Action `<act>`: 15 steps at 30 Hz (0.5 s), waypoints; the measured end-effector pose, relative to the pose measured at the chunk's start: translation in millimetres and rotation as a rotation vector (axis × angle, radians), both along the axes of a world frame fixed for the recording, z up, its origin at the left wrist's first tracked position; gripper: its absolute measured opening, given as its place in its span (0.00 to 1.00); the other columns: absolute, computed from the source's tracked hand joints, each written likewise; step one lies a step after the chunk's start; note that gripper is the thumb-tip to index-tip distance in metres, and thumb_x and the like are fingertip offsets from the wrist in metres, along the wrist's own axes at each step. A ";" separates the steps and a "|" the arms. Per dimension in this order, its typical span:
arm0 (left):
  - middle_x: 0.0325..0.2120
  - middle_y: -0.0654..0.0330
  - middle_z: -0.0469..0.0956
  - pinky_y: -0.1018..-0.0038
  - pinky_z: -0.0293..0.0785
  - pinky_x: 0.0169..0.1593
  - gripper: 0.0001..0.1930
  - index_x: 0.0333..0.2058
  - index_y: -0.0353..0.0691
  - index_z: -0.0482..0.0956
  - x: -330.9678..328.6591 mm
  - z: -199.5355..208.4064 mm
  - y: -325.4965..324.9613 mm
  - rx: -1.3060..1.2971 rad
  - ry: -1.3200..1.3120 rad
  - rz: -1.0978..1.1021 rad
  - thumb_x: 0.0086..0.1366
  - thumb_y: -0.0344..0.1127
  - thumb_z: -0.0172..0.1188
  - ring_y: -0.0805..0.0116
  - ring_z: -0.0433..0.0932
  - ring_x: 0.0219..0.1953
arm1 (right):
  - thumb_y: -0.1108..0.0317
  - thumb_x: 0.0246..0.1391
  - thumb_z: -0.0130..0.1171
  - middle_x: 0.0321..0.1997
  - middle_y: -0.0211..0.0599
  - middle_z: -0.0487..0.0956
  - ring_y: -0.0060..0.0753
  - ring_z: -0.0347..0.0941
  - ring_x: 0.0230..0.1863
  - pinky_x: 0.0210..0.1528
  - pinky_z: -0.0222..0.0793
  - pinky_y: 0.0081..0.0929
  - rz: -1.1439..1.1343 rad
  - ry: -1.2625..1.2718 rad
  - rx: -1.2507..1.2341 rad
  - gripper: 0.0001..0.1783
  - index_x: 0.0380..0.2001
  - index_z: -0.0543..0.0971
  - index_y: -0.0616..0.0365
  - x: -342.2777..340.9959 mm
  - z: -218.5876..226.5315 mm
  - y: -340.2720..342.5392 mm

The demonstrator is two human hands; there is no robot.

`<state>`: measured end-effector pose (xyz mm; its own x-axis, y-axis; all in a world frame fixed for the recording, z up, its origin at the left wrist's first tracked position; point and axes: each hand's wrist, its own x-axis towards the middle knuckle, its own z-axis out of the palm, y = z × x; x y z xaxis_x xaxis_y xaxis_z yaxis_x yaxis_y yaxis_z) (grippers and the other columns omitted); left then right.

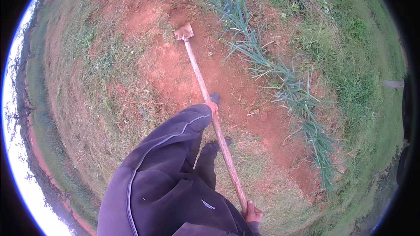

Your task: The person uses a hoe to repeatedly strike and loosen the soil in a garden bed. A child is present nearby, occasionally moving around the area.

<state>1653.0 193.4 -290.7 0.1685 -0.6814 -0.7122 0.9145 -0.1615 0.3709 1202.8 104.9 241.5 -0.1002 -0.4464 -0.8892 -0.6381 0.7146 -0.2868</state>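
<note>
A shovel (197, 71) with a long wooden handle slants across the middle of the view. Its squarish, soil-stained blade (184, 31) rests on bare red soil (168, 67) at the far end. My left hand (213, 107) is closed around the handle about midway along, at the end of a dark sleeve. Close to the handle's near end, my right hand (252, 213) grips it too, low in the view. The palm sides of both hands are partly hidden.
A row of long-leaved green plants (262, 59) runs along the right of the soil strip. Dry and green grass (105, 91) spreads to the left, with more grass (354, 74) beyond the row. My dark shoes (228, 141) stand beside the handle.
</note>
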 end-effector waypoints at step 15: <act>0.29 0.58 0.84 0.56 0.81 0.35 0.08 0.38 0.44 0.84 -54.8 123.3 -66.0 0.442 -0.322 -0.265 0.66 0.39 0.59 0.55 0.85 0.35 | 0.45 0.69 0.55 0.17 0.38 0.73 0.26 0.61 0.10 0.12 0.54 0.26 -0.355 -0.236 0.464 0.28 0.38 0.80 0.65 -23.1 17.5 32.6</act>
